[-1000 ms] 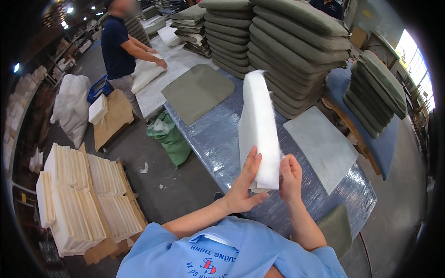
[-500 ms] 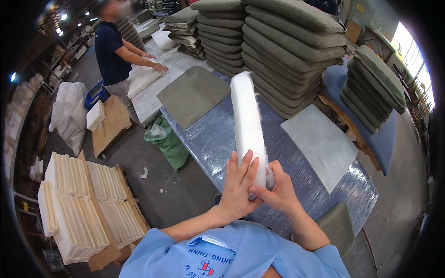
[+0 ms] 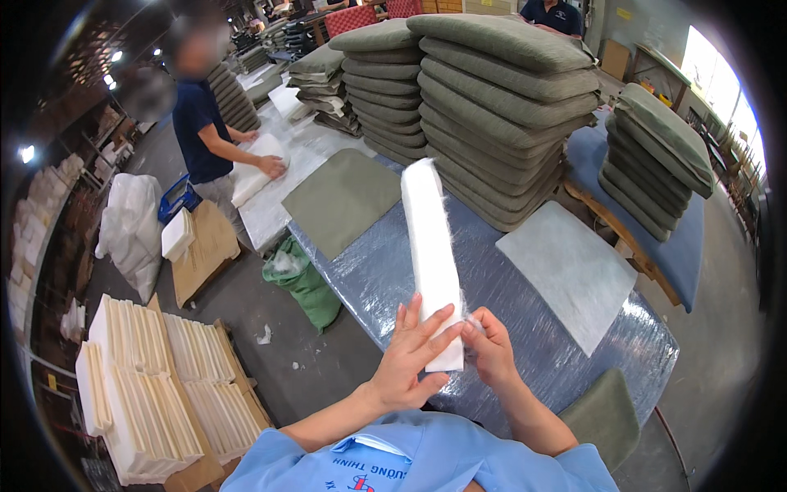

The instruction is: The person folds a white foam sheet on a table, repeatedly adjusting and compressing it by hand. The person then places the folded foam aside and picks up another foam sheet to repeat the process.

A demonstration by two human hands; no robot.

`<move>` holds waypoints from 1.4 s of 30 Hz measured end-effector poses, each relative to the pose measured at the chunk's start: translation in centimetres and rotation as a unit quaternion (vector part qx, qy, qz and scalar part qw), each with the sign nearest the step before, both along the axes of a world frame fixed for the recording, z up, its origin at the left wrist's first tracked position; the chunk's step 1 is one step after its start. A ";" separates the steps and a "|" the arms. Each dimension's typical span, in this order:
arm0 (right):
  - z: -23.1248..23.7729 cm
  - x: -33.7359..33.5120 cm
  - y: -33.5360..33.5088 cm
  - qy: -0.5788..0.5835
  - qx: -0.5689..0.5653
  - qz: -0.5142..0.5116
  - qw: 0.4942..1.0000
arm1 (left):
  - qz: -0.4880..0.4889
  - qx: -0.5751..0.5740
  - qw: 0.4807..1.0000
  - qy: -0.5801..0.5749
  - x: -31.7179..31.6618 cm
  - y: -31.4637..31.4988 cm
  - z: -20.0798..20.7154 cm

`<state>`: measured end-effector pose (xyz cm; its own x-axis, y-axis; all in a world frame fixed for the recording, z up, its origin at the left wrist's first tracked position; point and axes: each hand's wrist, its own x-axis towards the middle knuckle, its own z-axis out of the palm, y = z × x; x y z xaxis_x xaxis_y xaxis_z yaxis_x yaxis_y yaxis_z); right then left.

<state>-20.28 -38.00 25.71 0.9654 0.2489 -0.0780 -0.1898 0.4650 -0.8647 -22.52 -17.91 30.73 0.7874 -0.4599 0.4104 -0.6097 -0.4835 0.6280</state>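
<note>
A white cushion pad with fuzzy fibre wadding on it stands on its narrow edge on the table, running away from me. My left hand rests against the pad's near end, its fingers stretched and spread across the white edge. At the pad's right side, my right hand pinches a bit of the wadding between thumb and fingers. An olive fabric cover lies flat to the left of the pad, and a thin pale sheet lies flat to the right.
Tall stacks of olive cushions rise at the table's far side. Another cushion stack stands on a blue bench at right. A co-worker handles white padding at left. Cream foam slabs and a green sack sit on the floor.
My right hand has moved slightly up along the pad's side, and my left thumb has come away from it. The pad's near bottom end now shows. The co-worker's padding has shifted.
</note>
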 end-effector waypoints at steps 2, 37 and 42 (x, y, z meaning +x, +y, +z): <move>-0.8 -0.4 0.4 -0.021 -0.038 -0.011 0.999 | 0.000 0.012 1.000 0.003 1.0 0.3 0.5; -6.7 25.1 -3.1 0.103 -0.228 -0.126 0.960 | 0.081 -0.409 0.838 0.351 31.8 3.5 -9.4; -4.9 26.1 -2.5 0.123 -0.337 -0.071 0.931 | 0.074 -0.415 0.848 0.322 35.1 -0.7 -11.5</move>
<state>5.80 -40.47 20.79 0.9169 -0.0650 -0.3939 -0.3991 -0.1313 -0.9074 12.57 -18.58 19.19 0.9950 -0.0995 0.0080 0.0168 0.2458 0.9692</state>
